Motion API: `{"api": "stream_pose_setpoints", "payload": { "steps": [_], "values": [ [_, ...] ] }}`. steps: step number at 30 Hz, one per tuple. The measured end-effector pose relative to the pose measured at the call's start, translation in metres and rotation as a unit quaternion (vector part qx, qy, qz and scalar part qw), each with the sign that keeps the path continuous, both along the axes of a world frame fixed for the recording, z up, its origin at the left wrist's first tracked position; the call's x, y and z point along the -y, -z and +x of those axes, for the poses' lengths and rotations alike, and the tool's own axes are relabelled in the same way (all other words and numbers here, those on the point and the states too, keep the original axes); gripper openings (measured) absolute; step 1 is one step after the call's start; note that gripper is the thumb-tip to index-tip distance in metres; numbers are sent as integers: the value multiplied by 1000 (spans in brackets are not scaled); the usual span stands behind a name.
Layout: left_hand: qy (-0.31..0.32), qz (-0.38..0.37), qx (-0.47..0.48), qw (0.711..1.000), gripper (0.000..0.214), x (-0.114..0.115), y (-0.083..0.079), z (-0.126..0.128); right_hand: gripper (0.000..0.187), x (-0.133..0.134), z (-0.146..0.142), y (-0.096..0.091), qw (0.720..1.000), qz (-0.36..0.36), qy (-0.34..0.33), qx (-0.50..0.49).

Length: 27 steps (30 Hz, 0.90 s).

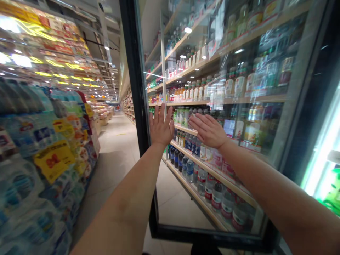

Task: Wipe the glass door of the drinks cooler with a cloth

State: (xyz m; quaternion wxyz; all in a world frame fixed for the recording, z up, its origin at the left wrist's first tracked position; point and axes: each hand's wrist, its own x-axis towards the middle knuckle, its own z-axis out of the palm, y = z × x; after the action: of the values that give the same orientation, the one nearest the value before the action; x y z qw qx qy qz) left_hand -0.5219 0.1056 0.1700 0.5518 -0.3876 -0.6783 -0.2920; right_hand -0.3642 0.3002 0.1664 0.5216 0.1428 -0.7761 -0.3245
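A glass cooler door (177, 209) with a black frame (135, 81) stands swung open in front of me. My left hand (161, 126) is raised, fingers spread and palm toward the glass, close to the frame's upright edge. Right of it, my right hand (208, 130) is held out flat and slanted to the left over the glass. Neither hand holds anything. Whether the palms touch the pane or hover just before it, I cannot tell. Through the glass, shelves of bottled drinks (216, 194) show, mixed with reflections.
Stacked packs of water bottles (20, 180) with a yellow price sign (54, 160) line the left side. Between them and the door, a pale tiled aisle (113, 148) runs into the distance. Bright green packaging (331, 191) shows beside a lit strip at far right.
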Motion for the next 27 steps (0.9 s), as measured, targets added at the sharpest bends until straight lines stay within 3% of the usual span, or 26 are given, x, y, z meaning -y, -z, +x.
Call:
{"api": "stream_pose_setpoints", "payload": {
  "steps": [2, 5, 7, 9, 12, 15, 19, 27],
  "values": [
    [-1, -1, 0, 1000, 58, 1, -1, 1, 60, 0, -2, 0, 993, -79, -9, -85],
    [-11, -6, -2, 1000, 58, 1, -1, 2, 61, -1, -5, 0, 960, -190, -21, -204],
    [-16, -7, -2, 1000, 57, 2, -1, 2, 63, -1, -4, 2, 969, -174, -21, -171],
    [-17, -8, -1, 1000, 57, 2, -1, 3, 64, 0, -2, 4, 991, -107, -21, -78],
    [-13, -10, -3, 1000, 57, 1, -1, 2, 61, 2, 0, 8, 999, -30, -12, 13],
    [-7, -7, -6, 1000, 56, 1, 0, 1, 60, 2, -2, 9, 995, -89, -11, -46],
    [-6, -4, -9, 1000, 57, 1, 1, 0, 64, 1, -6, 9, 963, -210, -29, -169],
    [-14, -7, -11, 1000, 56, 1, 1, 0, 57, 4, -2, 16, 994, -86, -9, -73]
  ]
}}
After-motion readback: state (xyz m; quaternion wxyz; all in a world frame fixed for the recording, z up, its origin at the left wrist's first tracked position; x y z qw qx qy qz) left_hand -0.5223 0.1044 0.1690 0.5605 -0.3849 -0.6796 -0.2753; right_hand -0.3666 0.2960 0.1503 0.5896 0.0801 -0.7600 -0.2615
